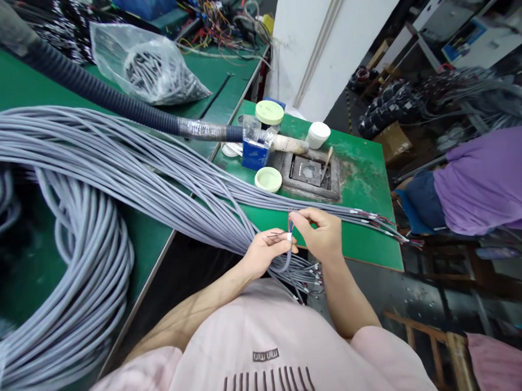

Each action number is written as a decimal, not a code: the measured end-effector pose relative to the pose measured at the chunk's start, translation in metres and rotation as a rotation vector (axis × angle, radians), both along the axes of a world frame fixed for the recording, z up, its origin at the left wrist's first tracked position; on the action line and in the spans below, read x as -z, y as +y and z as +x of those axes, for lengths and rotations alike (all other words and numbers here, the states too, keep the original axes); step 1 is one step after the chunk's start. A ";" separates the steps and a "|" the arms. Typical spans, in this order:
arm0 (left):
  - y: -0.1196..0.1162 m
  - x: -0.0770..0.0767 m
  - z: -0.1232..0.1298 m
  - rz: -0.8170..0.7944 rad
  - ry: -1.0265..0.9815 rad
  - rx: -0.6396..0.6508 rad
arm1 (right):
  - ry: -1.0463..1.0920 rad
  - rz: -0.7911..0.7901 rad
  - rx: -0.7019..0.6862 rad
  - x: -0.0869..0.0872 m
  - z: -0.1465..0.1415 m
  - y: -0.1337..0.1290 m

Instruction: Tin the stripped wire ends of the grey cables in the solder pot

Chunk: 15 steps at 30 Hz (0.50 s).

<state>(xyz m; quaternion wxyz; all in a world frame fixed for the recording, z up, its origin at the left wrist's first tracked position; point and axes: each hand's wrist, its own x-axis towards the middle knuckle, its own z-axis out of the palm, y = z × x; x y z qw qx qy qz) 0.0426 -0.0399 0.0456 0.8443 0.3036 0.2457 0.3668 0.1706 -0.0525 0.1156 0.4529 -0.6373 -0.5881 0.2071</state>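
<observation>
Gray cable end [289, 254], long axis forward

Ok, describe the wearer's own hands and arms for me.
The left hand and right hand are ungloved; both forearms are bare, no watch visible. Short pale pink sleeves end near the elbows, matching the top with dark lettering.

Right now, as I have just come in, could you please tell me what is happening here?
A person is handling the end of one grey cable. The left hand holds it near a white band, and the right hand pinches the thin coloured wires coming out of it. Many more grey cables stretch from the left onto the green table ahead. Off to the right is another person in purple.
</observation>
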 end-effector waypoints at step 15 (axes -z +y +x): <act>0.016 -0.011 -0.005 -0.190 -0.131 -0.125 | -0.316 0.465 -0.320 0.034 0.017 -0.015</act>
